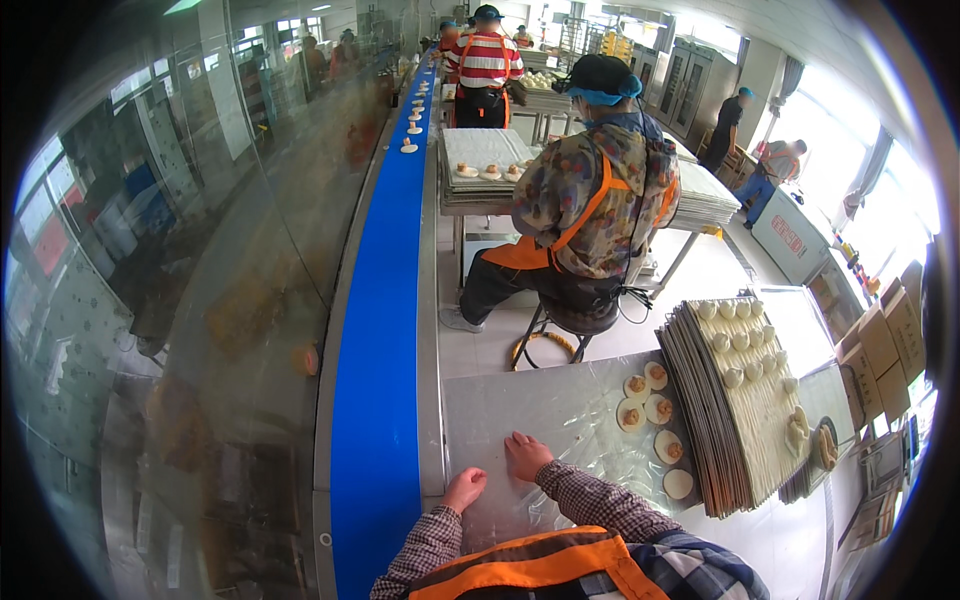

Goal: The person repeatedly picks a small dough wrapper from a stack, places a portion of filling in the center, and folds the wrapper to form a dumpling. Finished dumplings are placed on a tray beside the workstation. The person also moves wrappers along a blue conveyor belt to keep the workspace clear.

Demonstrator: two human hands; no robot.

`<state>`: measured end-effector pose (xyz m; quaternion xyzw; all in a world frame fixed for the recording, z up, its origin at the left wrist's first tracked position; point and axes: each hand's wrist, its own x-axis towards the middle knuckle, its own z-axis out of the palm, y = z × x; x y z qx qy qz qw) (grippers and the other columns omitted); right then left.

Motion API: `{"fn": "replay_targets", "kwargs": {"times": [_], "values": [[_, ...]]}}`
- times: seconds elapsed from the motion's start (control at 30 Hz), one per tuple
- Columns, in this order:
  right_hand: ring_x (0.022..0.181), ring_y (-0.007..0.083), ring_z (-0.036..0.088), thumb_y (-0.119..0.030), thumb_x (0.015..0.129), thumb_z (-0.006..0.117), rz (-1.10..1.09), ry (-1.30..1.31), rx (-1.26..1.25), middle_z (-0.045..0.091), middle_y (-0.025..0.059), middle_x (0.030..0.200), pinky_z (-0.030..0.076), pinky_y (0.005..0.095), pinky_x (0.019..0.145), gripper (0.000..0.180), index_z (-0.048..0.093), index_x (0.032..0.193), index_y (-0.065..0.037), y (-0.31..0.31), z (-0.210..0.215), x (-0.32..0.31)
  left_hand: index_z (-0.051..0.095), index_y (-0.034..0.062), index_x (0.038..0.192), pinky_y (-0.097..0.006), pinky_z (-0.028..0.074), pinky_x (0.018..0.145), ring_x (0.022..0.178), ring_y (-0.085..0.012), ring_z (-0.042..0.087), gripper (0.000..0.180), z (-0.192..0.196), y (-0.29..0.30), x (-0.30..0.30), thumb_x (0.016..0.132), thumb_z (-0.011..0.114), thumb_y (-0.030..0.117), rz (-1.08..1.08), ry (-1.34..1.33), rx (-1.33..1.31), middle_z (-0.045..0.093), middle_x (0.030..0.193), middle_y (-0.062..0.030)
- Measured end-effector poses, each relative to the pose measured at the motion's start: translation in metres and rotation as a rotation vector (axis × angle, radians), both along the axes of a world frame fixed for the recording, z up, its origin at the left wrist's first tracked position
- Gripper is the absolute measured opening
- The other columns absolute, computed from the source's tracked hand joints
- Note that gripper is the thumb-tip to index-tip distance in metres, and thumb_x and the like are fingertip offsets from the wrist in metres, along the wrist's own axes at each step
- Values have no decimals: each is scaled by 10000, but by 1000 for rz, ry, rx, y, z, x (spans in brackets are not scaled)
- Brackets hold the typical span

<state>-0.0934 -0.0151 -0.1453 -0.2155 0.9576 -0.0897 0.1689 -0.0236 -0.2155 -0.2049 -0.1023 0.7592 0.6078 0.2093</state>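
Apparently Both Hands Were Empty, with the Dough Rounds Off to the Right

The filled dough rounds, five in number, lay on the right part of the metal worktop, just beside the stack of trays. One plain round, with no filling to be seen, lay at the near end of the group. The right hand rested palm down on the bare stretch left of them, its fingers loosely spread, with nothing visible in its hold. The left hand was half curled beside the blue belt; whether its fingers hid anything small, I could not tell.

As I judged it, good handling called for spreading the fingertips under a round's rim and keeping it level, so that the filling stayed centred and the thin dough did not stretch or fold. The right hand seemed better placed for reaching the rounds, and the left for working at the belt's edge.

Each round lay flat, filling side up, near enough circular that it had no long axis and pointed no particular way. As a group, though, they formed a rough line running away from the person alongside the trays.
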Motion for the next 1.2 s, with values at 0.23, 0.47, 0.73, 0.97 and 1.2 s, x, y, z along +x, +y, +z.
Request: {"fn": "replay_targets", "kwargs": {"times": [0.23, 0.47, 0.73, 0.97, 1.2], "values": [[1287, 291, 426, -191, 788, 552, -13, -28, 5, 389, 110, 1409, 433, 470, 989, 580, 431, 1348, -99, -2, 4, 0, 642, 21, 1030, -290, 516, 673, 730, -152, 657, 237, 6, -2, 0, 868, 625, 194, -14, 14, 30, 690, 832, -73], [1288, 294, 424, -196, 780, 567, -7, -31, 4, 385, 112, 1412, 432, 472, 990, 601, 421, 1355, -100, 0, -1, -1, 628, 12, 1033, -276, 502, 628, 678, -127, 634, 233, 11, -2, 0, 878, 615, 186, -9, -29, 59, 677, 798, -54], [1297, 296, 416, -200, 780, 573, 0, -35, 17, 378, 118, 1421, 429, 475, 995, 612, 411, 1362, -101, 1, -3, -2, 623, 6, 1026, -271, 498, 625, 678, -124, 630, 237, 8, 0, 1, 879, 615, 192, -6, -36, 75, 671, 789, -48], [1300, 294, 414, -203, 787, 559, -4, -49, 16, 373, 117, 1429, 429, 479, 995, 603, 412, 1363, -103, 1, 2, -1, 624, 16, 1035, -258, 480, 588, 654, -109, 613, 237, 8, 0, 2, 882, 611, 197, -2, -41, 83, 661, 770, -35], [1300, 289, 415, -204, 783, 560, -1, -36, 17, 379, 116, 1424, 433, 480, 989, 599, 419, 1357, -105, 2, 3, 0, 625, 17, 1033, -255, 475, 576, 646, -105, 609, 232, 12, 1, 2, 884, 610, 195, -1, -53, 83, 656, 755, -33]]}}
